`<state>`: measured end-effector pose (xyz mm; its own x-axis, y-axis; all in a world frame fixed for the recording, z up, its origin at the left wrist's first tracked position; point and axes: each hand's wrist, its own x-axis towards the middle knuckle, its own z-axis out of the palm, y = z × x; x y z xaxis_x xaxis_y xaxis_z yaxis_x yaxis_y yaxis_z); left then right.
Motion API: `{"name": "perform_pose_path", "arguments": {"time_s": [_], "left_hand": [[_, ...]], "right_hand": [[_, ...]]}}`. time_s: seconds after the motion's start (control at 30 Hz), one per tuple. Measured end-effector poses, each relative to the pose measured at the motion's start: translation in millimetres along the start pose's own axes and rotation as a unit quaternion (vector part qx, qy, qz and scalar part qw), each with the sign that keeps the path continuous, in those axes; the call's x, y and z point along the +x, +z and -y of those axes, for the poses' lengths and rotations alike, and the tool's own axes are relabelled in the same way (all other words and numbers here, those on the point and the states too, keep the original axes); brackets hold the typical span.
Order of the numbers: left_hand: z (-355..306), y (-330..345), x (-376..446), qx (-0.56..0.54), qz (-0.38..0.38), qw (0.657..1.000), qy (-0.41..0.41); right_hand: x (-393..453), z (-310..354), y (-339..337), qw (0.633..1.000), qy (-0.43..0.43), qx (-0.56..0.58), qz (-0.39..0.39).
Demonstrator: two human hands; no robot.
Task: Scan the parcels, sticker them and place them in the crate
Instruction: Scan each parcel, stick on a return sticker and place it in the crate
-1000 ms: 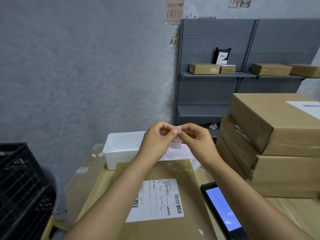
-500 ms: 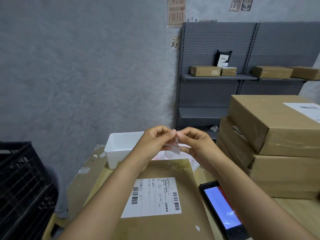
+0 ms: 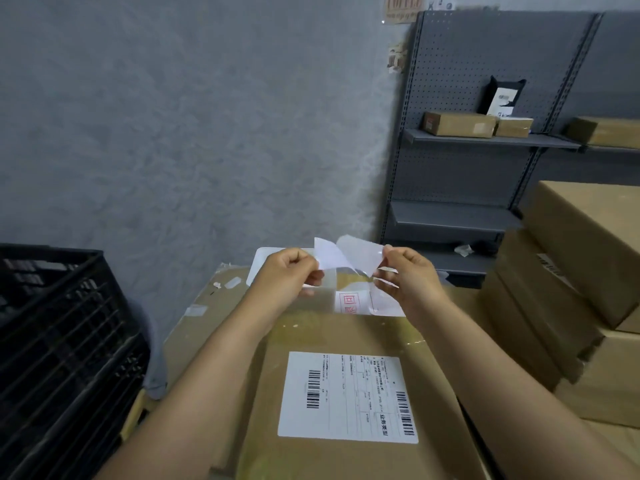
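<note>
A brown cardboard parcel with a white barcode label lies flat on the table in front of me. Above its far edge, my left hand pinches a white sticker, and my right hand pinches its shiny backing sheet. The two sheets are peeled apart in a V, still joined at the bottom. More stickers with red print lie on the table below my hands. A black plastic crate stands at the left.
A stack of large brown boxes fills the right side. A white tray sits behind my left hand. Grey pegboard shelving with small boxes stands at the back right. The grey wall lies beyond the table.
My hands have drawn apart, peeling the sticker off its backing. The view has shifted so the phone at the lower right is out of sight and the parcel looms closer.
</note>
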<state>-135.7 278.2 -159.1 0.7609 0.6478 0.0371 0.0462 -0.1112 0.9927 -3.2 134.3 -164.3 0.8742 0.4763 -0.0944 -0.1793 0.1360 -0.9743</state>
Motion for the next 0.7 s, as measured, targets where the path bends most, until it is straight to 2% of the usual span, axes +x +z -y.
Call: {"name": "perform_pose_path", "arguments": {"time_s": [0.1, 0.23, 0.37, 0.53, 0.63, 0.7], "left_hand": [[9.6, -29.5, 10.8, -0.010, -0.065, 0.998, -0.021], [13.7, -53.0, 16.1, -0.004, -0.069, 0.997, -0.024], [13.2, -62.2, 20.6, 0.001, -0.062, 0.998, -0.030], [13.1, -61.7, 21.9, 0.000, -0.046, 0.998, -0.037], [13.6, -57.2, 24.0, 0.000, -0.038, 0.998, -0.043], [13.2, -50.1, 25.6, 0.004, -0.033, 0.998, -0.046]], "right_hand": [[22.3, -4.5, 17.4, 0.997, -0.029, -0.053, -0.056], [41.5, -14.8, 58.6, 0.978, -0.087, -0.186, -0.033], [56.7, -25.9, 86.1, 0.947, -0.108, -0.301, 0.020], [62.3, -28.1, 89.9, 0.903, -0.067, -0.403, 0.135], [51.1, -18.5, 83.2, 0.902, -0.120, -0.384, 0.158], [40.0, -11.2, 72.6, 0.914, -0.129, -0.315, 0.221]]}}
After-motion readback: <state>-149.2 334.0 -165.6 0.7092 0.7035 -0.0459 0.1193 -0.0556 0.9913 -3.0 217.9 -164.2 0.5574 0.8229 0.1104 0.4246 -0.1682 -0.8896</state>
